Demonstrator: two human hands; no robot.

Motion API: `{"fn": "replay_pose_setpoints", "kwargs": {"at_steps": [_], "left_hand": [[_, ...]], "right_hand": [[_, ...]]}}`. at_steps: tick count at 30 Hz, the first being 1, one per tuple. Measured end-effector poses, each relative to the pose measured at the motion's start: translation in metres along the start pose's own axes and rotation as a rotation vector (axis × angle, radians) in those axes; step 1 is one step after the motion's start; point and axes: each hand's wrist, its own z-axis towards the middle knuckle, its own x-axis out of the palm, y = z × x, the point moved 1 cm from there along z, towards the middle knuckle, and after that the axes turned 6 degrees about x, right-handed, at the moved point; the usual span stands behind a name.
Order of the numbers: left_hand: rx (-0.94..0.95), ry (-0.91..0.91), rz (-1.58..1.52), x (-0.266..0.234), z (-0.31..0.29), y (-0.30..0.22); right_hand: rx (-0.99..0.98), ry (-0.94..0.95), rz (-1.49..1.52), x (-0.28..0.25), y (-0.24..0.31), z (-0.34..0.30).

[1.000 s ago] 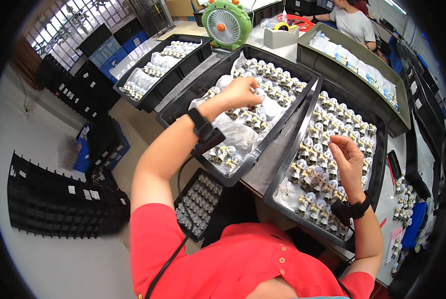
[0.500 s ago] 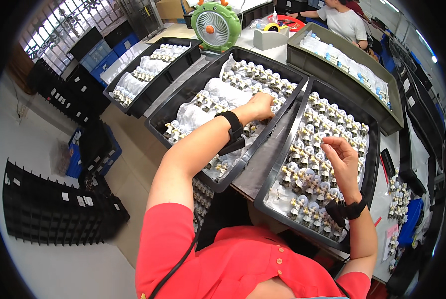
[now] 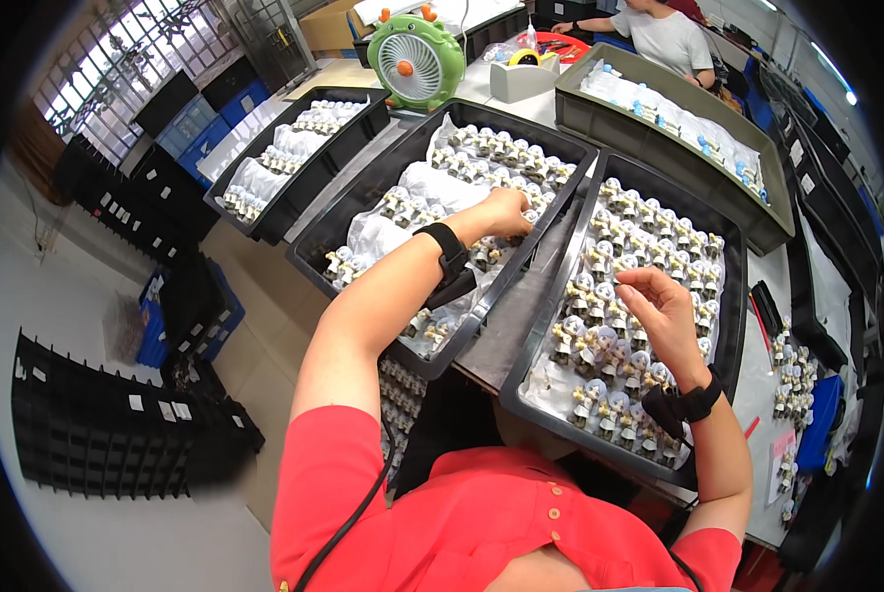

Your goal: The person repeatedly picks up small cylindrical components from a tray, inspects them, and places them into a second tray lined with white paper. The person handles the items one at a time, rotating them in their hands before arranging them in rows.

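Black trays crowd the bench, each filled with rows of small pale figurines. Middle tray (image 3: 363, 212) runs from 7 o'clock toward 1 o'clock across the centre of the view; its figurines (image 3: 491, 148) lie on white bags (image 3: 432, 187). The left hand (image 3: 506, 210) reaches across it, at about 12 o'clock from the picture's centre, fingers curled down among the figurines near the tray's right wall. Whether they pinch one cannot be told, since the fingertips are hidden. A black wristband (image 3: 450, 255) sits on that forearm.

Just beside it, at 3 o'clock, lies the right tray (image 3: 733, 316), with standing figurines (image 3: 649, 222) packed in rows. The right hand (image 3: 664, 311) hovers over its middle, palm turned toward the person, fingers loosely bent with thumb and forefinger drawn close together at 10 o'clock of the palm. What they grip, if anything, is too small to tell. A black band (image 3: 693, 405) wraps that wrist.

At 11 o'clock a third tray (image 3: 294, 202) holds more bagged figurines. A green fan (image 3: 415, 61) stands at 12 o'clock behind the trays, with a tape dispenser (image 3: 524, 74) to its right. A grey bin (image 3: 758, 222) stretches toward 2 o'clock, and another person in a white shirt (image 3: 664, 35) sits beyond it. Empty black racks (image 3: 106, 434) lie on the floor at 8 o'clock.
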Motion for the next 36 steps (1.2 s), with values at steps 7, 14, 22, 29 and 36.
{"fn": "replay_pose_setpoints", "kwargs": {"at_steps": [7,14,22,29,36], "left_hand": [[0.038,-0.002,0.013,-0.002,-0.006,0.003],[0.144,-0.111,0.119,-0.028,-0.025,0.002],[0.313,-0.173,-0.011,-0.029,-0.086,-0.083],[0.415,0.085,-0.537,0.000,-0.092,-0.126],[0.318,0.269,-0.793,0.021,-0.073,-0.108]], "right_hand": [[-0.004,0.038,-0.004,-0.001,-0.001,0.000],[-0.031,0.085,-0.035,-0.001,0.003,0.000],[-0.097,0.305,-0.394,0.002,0.003,-0.012],[-0.128,0.349,-0.602,0.015,-0.008,-0.021],[-0.161,0.322,-0.583,0.017,-0.010,-0.017]]}}
